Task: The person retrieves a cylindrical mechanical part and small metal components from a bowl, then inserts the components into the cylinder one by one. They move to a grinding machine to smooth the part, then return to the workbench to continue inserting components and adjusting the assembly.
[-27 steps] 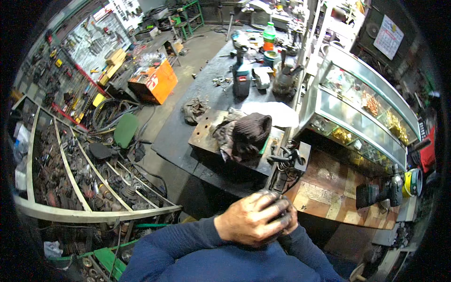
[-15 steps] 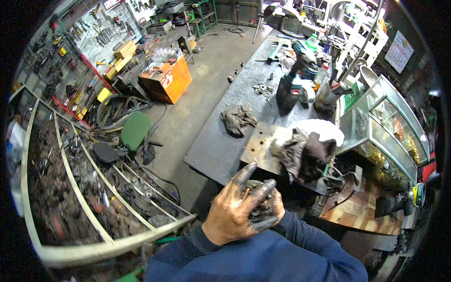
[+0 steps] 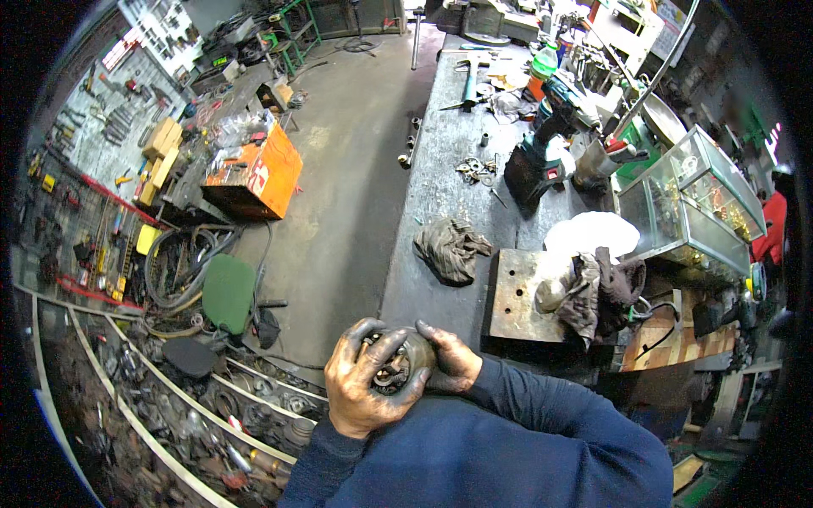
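Round metal part (image 3: 398,366) cradled in two grease-blackened hands, close to the chest.

The left hand (image 3: 366,381) wraps its fingers over the part from nine o'clock; the right hand (image 3: 451,362) grasps it from three o'clock. At one o'clock, on the long grey surface (image 3: 440,169), lie a crumpled rag (image 3: 450,248) and a drilled steel block (image 3: 518,294). An orange box (image 3: 258,173) stands on the floor at eleven o'clock.

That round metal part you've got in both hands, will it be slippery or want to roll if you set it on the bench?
The round metal part looks solid, so probably heavy for its size. Both the left hand and right hand are blackened with grease, so it is likely slippery. Its rounded body could roll on the flat steel bench unless laid on an end face.
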A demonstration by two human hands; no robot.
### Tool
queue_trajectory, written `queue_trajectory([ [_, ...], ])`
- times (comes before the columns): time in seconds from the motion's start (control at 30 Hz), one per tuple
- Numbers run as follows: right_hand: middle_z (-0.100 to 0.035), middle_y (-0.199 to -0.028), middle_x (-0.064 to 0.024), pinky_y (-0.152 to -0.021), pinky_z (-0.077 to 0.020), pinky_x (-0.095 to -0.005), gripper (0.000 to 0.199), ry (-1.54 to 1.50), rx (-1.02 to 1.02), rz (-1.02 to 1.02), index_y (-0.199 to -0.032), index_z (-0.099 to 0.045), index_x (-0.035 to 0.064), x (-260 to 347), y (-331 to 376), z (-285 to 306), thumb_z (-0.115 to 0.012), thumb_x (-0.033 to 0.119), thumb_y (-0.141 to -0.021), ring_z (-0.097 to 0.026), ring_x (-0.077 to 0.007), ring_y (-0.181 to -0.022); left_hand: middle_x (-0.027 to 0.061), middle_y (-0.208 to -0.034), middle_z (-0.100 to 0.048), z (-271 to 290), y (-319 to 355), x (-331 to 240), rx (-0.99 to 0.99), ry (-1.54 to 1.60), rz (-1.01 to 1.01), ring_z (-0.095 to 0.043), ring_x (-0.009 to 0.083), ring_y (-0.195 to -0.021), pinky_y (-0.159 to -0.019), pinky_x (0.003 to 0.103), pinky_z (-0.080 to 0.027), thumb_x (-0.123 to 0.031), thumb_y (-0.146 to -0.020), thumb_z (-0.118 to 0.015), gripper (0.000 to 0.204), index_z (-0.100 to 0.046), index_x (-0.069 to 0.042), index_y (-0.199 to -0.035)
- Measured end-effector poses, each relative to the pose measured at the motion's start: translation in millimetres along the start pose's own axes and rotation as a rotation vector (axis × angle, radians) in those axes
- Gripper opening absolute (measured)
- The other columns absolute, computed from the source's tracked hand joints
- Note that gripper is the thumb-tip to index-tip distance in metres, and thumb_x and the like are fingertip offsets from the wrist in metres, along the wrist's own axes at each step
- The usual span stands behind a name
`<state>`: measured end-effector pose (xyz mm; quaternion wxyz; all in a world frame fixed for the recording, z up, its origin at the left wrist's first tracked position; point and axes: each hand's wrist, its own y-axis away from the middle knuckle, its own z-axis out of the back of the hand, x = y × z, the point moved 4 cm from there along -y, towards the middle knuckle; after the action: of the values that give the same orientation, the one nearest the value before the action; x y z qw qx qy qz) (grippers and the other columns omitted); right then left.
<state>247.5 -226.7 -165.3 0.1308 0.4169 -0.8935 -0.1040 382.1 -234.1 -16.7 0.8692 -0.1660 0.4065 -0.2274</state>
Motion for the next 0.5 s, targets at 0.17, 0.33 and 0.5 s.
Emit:
queue_trajectory([
  [0.17,-0.068,-0.134,-0.0096,-0.097,-0.0555,-0.0572,0.063,-0.019,-0.06,-0.205,-0.14,-0.06,0.0149,-3,-80,10,-0.056,0.064,-0.1,-0.067,-0.03,-0.117,0.0205,-0.112,-0.07,29,-33,80,0.067,-0.021,0.082,-0.069,0.0402,-0.101,-0.092,0.047,-0.056,-0.034,-0.068,-0.09,0.055,-0.075,-0.004,-0.112],
  [0.33,-0.071,-0.119,-0.0049,-0.079,-0.0595,-0.0381,0.051,0.214,-0.254,-0.01,-0.136,-0.061,0.0112,18,-172,37,-0.055,0.052,-0.106,-0.069,-0.019,-0.098,0.0219,-0.111,-0.071,58,-80,174,0.168,-0.023,0.073,-0.069,0.0413,-0.104,-0.093,0.049,-0.055,-0.034,-0.068,-0.089,0.055,-0.076,-0.004,-0.112],
  [0.5,-0.072,-0.107,-0.0032,-0.075,-0.0565,-0.032,0.043,0.503,-0.648,0.272,-0.128,-0.065,0.006,81,-231,50,-0.062,0.042,-0.105,-0.067,-0.0155,-0.09,0.0231,-0.107,-0.07,82,-140,273,0.284,-0.015,0.007,-0.068,0.0419,-0.101,-0.088,0.049,-0.057,-0.027,-0.065,-0.089,0.051,-0.076,-0.003,-0.109],
])
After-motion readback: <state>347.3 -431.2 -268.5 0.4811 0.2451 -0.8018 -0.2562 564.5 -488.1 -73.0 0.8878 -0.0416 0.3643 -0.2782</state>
